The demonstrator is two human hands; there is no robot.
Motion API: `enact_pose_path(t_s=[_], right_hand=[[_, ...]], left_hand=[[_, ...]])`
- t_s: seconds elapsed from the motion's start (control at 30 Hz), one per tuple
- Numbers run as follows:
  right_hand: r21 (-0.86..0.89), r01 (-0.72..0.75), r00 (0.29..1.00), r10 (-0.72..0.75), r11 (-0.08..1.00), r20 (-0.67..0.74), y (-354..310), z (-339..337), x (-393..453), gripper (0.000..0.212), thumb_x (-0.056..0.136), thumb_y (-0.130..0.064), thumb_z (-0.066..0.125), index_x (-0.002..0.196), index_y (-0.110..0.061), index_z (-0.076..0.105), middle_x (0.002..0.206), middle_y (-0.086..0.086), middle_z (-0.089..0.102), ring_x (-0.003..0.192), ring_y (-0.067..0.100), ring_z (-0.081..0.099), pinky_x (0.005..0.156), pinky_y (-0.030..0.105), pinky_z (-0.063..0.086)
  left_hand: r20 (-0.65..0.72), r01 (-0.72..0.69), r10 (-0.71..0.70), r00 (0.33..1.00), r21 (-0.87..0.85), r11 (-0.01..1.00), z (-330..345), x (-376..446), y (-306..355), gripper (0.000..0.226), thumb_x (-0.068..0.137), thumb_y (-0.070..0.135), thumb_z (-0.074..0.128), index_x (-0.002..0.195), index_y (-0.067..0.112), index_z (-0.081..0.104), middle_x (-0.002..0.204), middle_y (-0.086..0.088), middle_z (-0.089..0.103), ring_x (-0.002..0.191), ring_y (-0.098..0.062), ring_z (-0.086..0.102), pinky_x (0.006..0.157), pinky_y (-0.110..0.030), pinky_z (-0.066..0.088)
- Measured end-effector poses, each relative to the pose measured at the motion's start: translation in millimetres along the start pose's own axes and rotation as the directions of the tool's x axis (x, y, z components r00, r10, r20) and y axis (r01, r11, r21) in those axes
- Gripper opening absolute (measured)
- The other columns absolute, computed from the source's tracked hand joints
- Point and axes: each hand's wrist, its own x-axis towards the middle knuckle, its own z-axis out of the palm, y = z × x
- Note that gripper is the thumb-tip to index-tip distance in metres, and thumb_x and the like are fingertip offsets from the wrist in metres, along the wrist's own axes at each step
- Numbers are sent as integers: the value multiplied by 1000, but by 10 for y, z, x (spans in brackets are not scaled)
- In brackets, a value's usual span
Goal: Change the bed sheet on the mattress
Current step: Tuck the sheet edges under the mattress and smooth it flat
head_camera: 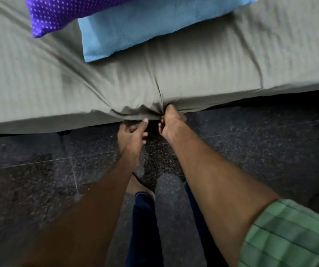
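Observation:
A grey striped bed sheet (193, 74) covers the mattress, and its lower edge hangs over the near side. My left hand (133, 133) is at that hem from below, thumb up against the cloth and fingers curled under it. My right hand (171, 122) grips a bunched fold of the sheet at the mattress edge, just right of the left hand. Creases run from this bunch up across the bed. The fingertips of both hands are partly hidden by cloth and shadow.
A light blue pillow (154, 26) and a purple dotted pillow (62, 14) lie on the bed at the top. Dark speckled floor tiles (251, 141) run along the near side, and my legs and feet (143, 189) stand close to the bed.

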Motion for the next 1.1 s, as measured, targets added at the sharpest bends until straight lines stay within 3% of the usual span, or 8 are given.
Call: enact_pose_path(t_s=[0.17, 0.37, 0.57, 0.73, 0.83, 0.97, 1.03, 1.1], right_hand=[[-48, 6, 994, -1, 999, 112, 66, -99, -139, 18, 94, -25, 56, 95, -10, 65, 61, 3, 57, 46, 17, 50, 48, 21, 41], [229, -139, 916, 37, 964, 401, 212, -217, -368, 31, 94, -46, 50, 90, -19, 66, 76, 3, 66, 57, 17, 59, 59, 25, 45], [41, -6, 973, -4, 999, 230, 212, 7, -406, 25, 91, -17, 62, 67, -11, 61, 54, 3, 61, 40, 14, 57, 49, 24, 45], [-174, 130, 988, -114, 976, 99, 293, 20, -197, 32, 63, -25, 62, 84, -3, 74, 85, 10, 78, 75, 26, 75, 71, 45, 65], [-117, 73, 989, -57, 990, 139, 107, -92, -241, 9, 80, -13, 67, 79, -5, 70, 72, 10, 70, 54, 22, 60, 56, 33, 53], [63, 111, 993, -109, 992, -43, -131, -518, 80, 20, 91, -5, 59, 73, -12, 61, 70, 8, 65, 51, 16, 54, 46, 24, 38], [231, 118, 993, -110, 966, -48, -253, -718, 270, 23, 98, -3, 51, 82, -13, 63, 82, 7, 68, 61, 15, 61, 56, 27, 48], [409, 94, 994, -107, 908, 11, -355, -845, 393, 27, 104, -7, 41, 106, -12, 67, 104, 10, 71, 83, 18, 66, 84, 34, 55]], left_hand=[[-171, -26, -6, 985, -185, 982, 273, -7, 361, 25, 81, 18, 85, 78, 10, 61, 79, -12, 77, 70, -21, 77, 53, -28, 54], [-235, -85, 88, 968, 23, 996, 228, 21, 251, 30, 74, 37, 79, 65, 11, 67, 61, -2, 73, 55, -20, 70, 58, -42, 62], [-298, -37, 90, 950, 181, 983, 121, 157, 171, 52, 51, 61, 64, 61, 10, 70, 57, -2, 69, 53, -19, 70, 59, -39, 61], [-341, 183, -126, 931, 140, 973, 208, 368, 216, 63, 40, 60, 64, 73, 7, 76, 62, -4, 72, 57, -22, 73, 64, -44, 65], [-290, 251, -233, 928, 26, 968, 346, 188, 456, 31, 67, 37, 67, 71, 7, 73, 57, -3, 71, 51, -20, 71, 55, -33, 62], [-82, 428, -474, 877, -317, 847, 439, 74, 328, 23, 100, 23, 58, 83, 8, 61, 67, -3, 71, 51, -14, 67, 38, -18, 46], [68, 425, -450, 890, -478, 769, 498, 48, 286, 20, 106, 15, 49, 94, 7, 62, 83, -4, 73, 64, -12, 72, 50, -18, 53], [116, 354, -371, 921, -642, 680, 605, 32, 312, 24, 107, 10, 39, 111, 4, 62, 101, -8, 68, 91, -19, 69, 81, -27, 58]])
